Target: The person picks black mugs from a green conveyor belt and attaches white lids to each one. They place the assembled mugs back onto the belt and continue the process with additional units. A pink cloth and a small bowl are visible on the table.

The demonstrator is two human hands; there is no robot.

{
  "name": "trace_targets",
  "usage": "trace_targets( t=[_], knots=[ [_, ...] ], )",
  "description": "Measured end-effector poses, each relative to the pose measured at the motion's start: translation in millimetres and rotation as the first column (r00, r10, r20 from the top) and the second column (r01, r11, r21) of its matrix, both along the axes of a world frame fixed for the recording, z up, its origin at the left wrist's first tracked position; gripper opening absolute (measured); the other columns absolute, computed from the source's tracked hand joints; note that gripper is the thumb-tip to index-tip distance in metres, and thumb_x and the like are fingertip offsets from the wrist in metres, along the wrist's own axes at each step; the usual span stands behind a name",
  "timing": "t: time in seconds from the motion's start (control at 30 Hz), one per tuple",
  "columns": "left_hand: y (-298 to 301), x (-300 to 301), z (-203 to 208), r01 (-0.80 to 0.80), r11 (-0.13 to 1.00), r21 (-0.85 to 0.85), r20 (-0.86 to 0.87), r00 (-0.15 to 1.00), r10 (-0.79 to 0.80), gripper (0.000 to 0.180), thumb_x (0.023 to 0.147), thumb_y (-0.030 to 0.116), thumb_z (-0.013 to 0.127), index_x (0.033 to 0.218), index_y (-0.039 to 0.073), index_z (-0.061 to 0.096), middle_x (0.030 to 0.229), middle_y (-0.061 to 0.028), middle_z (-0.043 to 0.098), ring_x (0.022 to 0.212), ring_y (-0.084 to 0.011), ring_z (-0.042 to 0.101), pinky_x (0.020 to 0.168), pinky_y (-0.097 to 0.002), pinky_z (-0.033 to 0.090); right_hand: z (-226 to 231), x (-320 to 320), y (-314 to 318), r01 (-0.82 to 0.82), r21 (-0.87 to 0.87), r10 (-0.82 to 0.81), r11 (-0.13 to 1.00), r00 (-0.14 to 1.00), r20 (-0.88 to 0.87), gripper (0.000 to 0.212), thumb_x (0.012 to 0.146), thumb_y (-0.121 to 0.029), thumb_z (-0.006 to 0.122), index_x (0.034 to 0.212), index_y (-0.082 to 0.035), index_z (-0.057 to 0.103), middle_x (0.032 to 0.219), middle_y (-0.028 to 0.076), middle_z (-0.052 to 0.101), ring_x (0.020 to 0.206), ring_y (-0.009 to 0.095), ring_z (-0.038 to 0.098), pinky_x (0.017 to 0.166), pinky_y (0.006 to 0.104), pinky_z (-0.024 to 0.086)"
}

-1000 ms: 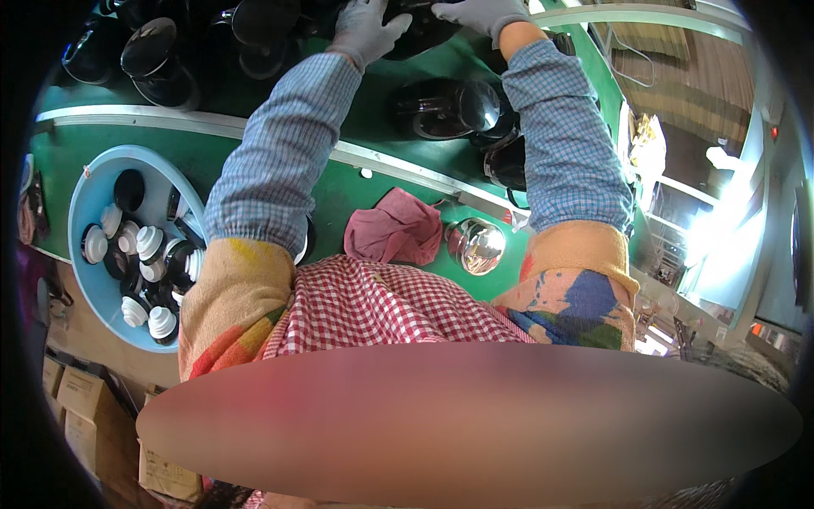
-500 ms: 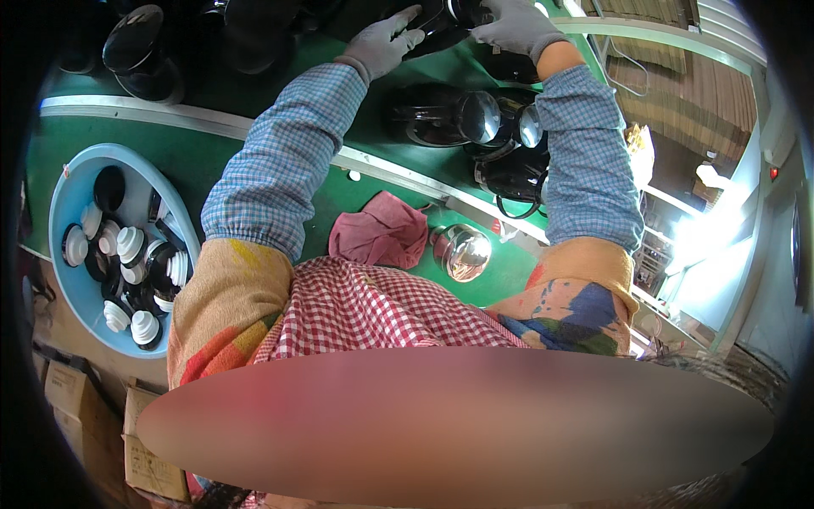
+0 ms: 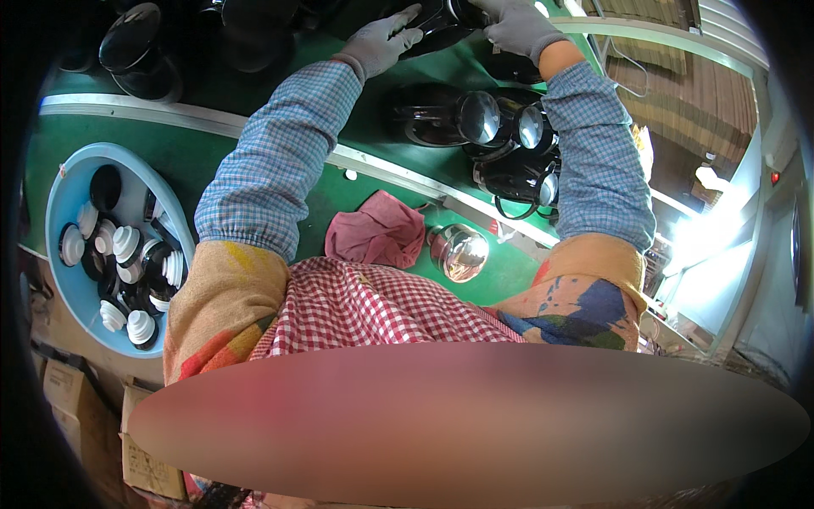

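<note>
Both gloved hands reached to the far side of the green table, where a glossy black pot lay on its side at the top edge of the view. Its long axis ran roughly left to right across the table; which end was the mouth could not be told. The left hand lay against the pot's left end with fingers spread wide and thumb up. The right hand curled its fingers over the pot's right end.

Nearer the person, a cluster of black pots lay tipped, two shiny round lids facing the camera; the exact count of pots was hard to tell. One silvery dome lid sat alone near the table's front edge, just beside one crumpled pink cloth.

At the left, a round blue tub held about a dozen black and white knobs, heaped too closely to count surely. A pale strip ran across the table between the near and far zones. Bare green showed between the tub and the cloth. More dark pots crowded the far left corner.
</note>
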State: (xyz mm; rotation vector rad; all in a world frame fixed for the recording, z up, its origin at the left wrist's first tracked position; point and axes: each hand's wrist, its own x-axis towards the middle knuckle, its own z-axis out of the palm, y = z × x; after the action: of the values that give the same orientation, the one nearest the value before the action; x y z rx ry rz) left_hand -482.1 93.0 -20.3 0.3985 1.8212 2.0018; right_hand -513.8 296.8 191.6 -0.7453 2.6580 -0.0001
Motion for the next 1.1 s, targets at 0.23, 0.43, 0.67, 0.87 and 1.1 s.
trace_targets(
  t=[0.23, 0.43, 0.67, 0.87, 1.1],
  knots=[
    [1.5, 4.2, -2.1, -0.013, 0.99, 0.142, 0.014, 1.0, 0.011, 0.06, 0.104, 0.019, 0.06, 0.157, 0.001, 0.039, 0.149, -0.0161, 0.056, 0.129, -0.0182, 0.056, 0.111, -0.0297, 0.042, 11.0, 8.1, -23.5, 0.15, 0.015, -0.145, 0.989, 0.973, -0.18, 0.079, 0.085, -0.041, 0.071, 0.151, -0.008, 0.047, 0.152, 0.025, 0.049, 0.136, 0.041, 0.053, 0.114, 0.0415, 0.043],
    [1.8, 3.2, -13.4, -0.058, 0.998, 0.004, -0.114, 0.992, 0.058, 0.059, 0.104, 0.025, 0.06, 0.158, 0.007, 0.041, 0.146, -0.0121, 0.059, 0.126, -0.0173, 0.057, 0.11, -0.0306, 0.043, 27.4, 15.5, -66.7, 0.454, 0.229, -0.423, 0.861, 0.889, -0.176, 0.086, 0.082, -0.063, 0.069, 0.141, -0.003, 0.05, 0.128, 0.03, 0.065, 0.116, 0.044, 0.065, 0.1, 0.0464, 0.051],
    [10.6, 3.5, -6.0, 0.001, 0.989, 0.151, -0.022, 1.0, 0.003, 0.059, 0.104, 0.021, 0.06, 0.156, 0.0, 0.041, 0.146, -0.0178, 0.058, 0.132, -0.0201, 0.055, 0.112, -0.031, 0.041, 9.4, -1.0, -20.6, 0.037, 0.198, -0.02, 0.98, 0.996, -0.089, 0.092, 0.072, -0.03, 0.076, 0.155, -0.008, 0.041, 0.151, 0.028, 0.047, 0.131, 0.043, 0.055, 0.107, 0.0454, 0.049],
    [7.9, 8.5, 1.1, -0.021, 0.991, 0.131, -0.039, 0.999, 0.026, 0.059, 0.101, 0.024, 0.063, 0.152, -0.002, 0.045, 0.149, -0.02, 0.055, 0.137, -0.0269, 0.054, 0.115, -0.0344, 0.04, -4.7, -3.6, 0.5, -0.138, 0.144, 0.154, 0.98, 0.982, -0.106, 0.094, 0.076, -0.032, 0.075, 0.158, -0.008, 0.037, 0.158, 0.028, 0.039, 0.137, 0.044, 0.05, 0.114, 0.0459, 0.043],
    [8.4, 4.0, -15.5, -0.056, 0.992, 0.109, -0.165, 0.983, 0.074, 0.059, 0.102, 0.016, 0.061, 0.152, -0.008, 0.042, 0.152, -0.0231, 0.053, 0.14, -0.0256, 0.052, 0.116, -0.0316, 0.038, 7.6, 15.6, -49.2, 0.364, 0.192, -0.33, 0.911, 0.925, -0.188, 0.096, 0.083, -0.056, 0.073, 0.158, -0.007, 0.037, 0.149, 0.032, 0.049, 0.141, 0.044, 0.047, 0.117, 0.0427, 0.04]
  ],
)
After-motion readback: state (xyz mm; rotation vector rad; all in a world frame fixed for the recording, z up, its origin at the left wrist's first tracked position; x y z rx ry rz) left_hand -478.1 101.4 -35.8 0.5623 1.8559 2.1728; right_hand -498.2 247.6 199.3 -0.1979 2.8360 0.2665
